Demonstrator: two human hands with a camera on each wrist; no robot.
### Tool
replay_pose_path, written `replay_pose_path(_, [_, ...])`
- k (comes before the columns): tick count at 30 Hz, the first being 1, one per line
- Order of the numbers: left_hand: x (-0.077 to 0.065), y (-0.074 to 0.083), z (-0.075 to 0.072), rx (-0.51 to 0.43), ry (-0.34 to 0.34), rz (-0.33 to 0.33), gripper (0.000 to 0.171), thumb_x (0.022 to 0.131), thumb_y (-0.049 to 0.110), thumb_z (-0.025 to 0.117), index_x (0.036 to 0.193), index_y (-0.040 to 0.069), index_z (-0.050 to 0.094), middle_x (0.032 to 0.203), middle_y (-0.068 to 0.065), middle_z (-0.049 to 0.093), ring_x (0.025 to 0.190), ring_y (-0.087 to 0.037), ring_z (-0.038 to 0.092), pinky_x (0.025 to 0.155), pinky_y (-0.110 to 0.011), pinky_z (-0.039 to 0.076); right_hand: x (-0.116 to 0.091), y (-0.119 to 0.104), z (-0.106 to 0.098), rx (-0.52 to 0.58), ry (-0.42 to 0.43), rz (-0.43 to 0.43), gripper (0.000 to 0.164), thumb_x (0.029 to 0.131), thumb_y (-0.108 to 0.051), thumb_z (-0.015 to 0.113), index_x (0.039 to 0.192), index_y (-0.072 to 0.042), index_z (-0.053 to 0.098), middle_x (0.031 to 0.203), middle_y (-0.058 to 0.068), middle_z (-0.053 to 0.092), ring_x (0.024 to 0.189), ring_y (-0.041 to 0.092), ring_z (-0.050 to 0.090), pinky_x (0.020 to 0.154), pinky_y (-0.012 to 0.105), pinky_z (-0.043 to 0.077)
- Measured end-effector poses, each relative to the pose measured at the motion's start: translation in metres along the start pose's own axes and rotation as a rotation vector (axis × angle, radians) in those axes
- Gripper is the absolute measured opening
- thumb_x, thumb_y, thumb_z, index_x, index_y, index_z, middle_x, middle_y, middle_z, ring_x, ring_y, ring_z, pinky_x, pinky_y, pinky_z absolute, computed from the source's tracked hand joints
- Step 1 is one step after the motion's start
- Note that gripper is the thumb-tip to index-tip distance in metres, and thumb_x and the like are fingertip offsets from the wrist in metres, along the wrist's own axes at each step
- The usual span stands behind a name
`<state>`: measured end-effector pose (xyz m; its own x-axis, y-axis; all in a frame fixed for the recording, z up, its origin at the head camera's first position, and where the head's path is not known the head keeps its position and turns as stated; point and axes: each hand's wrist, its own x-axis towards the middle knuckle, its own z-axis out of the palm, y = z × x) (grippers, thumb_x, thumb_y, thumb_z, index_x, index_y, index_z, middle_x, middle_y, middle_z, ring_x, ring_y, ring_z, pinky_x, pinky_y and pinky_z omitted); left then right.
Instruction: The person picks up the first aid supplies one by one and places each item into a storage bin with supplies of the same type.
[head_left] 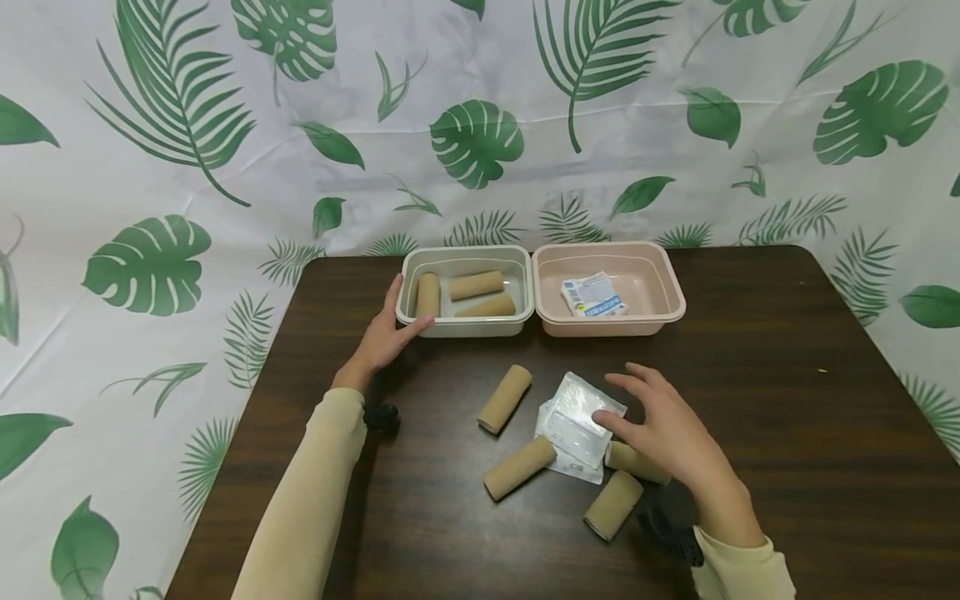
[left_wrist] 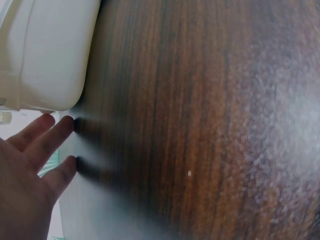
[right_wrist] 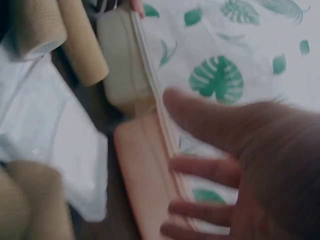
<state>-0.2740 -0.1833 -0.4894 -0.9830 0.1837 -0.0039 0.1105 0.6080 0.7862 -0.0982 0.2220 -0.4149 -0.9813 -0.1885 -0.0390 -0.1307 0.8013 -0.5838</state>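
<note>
My left hand (head_left: 382,340) rests at the left corner of a white bin (head_left: 472,329), its thumb along the front rim and the other fingers down the side. In the left wrist view, its fingers (left_wrist: 47,142) are spread, with tips at the bin's base and the table. Inside the bin lie three cardboard tubes (head_left: 477,284). Empty and with fingers apart, my right hand (head_left: 667,425) hovers beside a few overlapping clear-and-white plastic packets (head_left: 581,408). One cardboard tube (head_left: 637,463) is partly under that hand in the head view; another tube (head_left: 613,506) lies just nearer.
A pink bin (head_left: 645,287) stands against the white one, holding white-and-blue packets (head_left: 594,294). Two more tubes lie left of the plastic packets: an upper tube (head_left: 505,400) and a lower tube (head_left: 520,468) touching them. A leaf-print cloth (head_left: 480,200) hangs behind the dark wooden table (head_left: 787,375).
</note>
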Motion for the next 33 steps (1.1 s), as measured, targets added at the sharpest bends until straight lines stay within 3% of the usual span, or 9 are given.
replay_pose_path(6, [0.001, 0.000, 0.000, 0.000, 0.005, 0.006, 0.095, 0.089, 0.061, 0.060, 0.157, 0.040, -0.003, 0.156, -0.019, 0.028, 0.135, -0.041, 0.038, 0.106, -0.059, 0.030, -0.026, 0.012, 0.009, -0.085, -0.039, 0.239, 0.083, 0.087, -0.066, 0.059, 0.140, -0.002, 0.051, 0.144, 0.035, 0.034, 0.125, 0.058, 0.036, 0.084, 0.073, 0.037])
replay_pose_path(10, [0.001, 0.000, 0.000, 0.001, 0.007, 0.007, 0.095, 0.090, 0.060, 0.060, 0.157, 0.039, -0.003, 0.156, -0.021, 0.028, 0.135, -0.042, 0.038, 0.106, -0.059, 0.030, -0.037, 0.017, 0.018, -0.098, -0.074, 0.311, 0.089, 0.085, -0.073, 0.055, 0.142, -0.006, 0.050, 0.145, 0.034, 0.033, 0.124, 0.058, 0.037, 0.079, 0.074, 0.038])
replay_pose_path(20, [-0.001, 0.002, 0.000, 0.018, -0.002, 0.002, 0.095, 0.090, 0.061, 0.060, 0.157, 0.038, -0.004, 0.157, -0.020, 0.027, 0.134, -0.042, 0.038, 0.106, -0.059, 0.030, -0.050, 0.017, 0.043, -0.077, -0.014, 0.340, 0.090, 0.080, -0.071, 0.064, 0.142, -0.007, 0.050, 0.146, 0.031, 0.035, 0.125, 0.055, 0.038, 0.080, 0.073, 0.039])
replay_pose_path(27, [-0.002, 0.002, -0.001, 0.015, 0.006, 0.006, 0.095, 0.090, 0.059, 0.060, 0.157, 0.039, -0.004, 0.157, -0.019, 0.028, 0.135, -0.041, 0.038, 0.107, -0.058, 0.030, -0.050, 0.017, 0.049, -0.078, 0.020, 0.327, 0.085, 0.080, -0.067, 0.067, 0.138, -0.007, 0.055, 0.143, 0.029, 0.040, 0.125, 0.052, 0.039, 0.084, 0.070, 0.040])
replay_pose_path(33, [-0.002, 0.003, -0.001, 0.016, 0.003, 0.003, 0.096, 0.090, 0.060, 0.060, 0.157, 0.037, -0.003, 0.156, -0.020, 0.028, 0.135, -0.041, 0.038, 0.107, -0.058, 0.030, -0.051, 0.017, 0.051, -0.074, 0.070, 0.316, 0.070, 0.082, -0.059, 0.071, 0.130, -0.009, 0.063, 0.140, 0.027, 0.046, 0.124, 0.051, 0.042, 0.086, 0.069, 0.039])
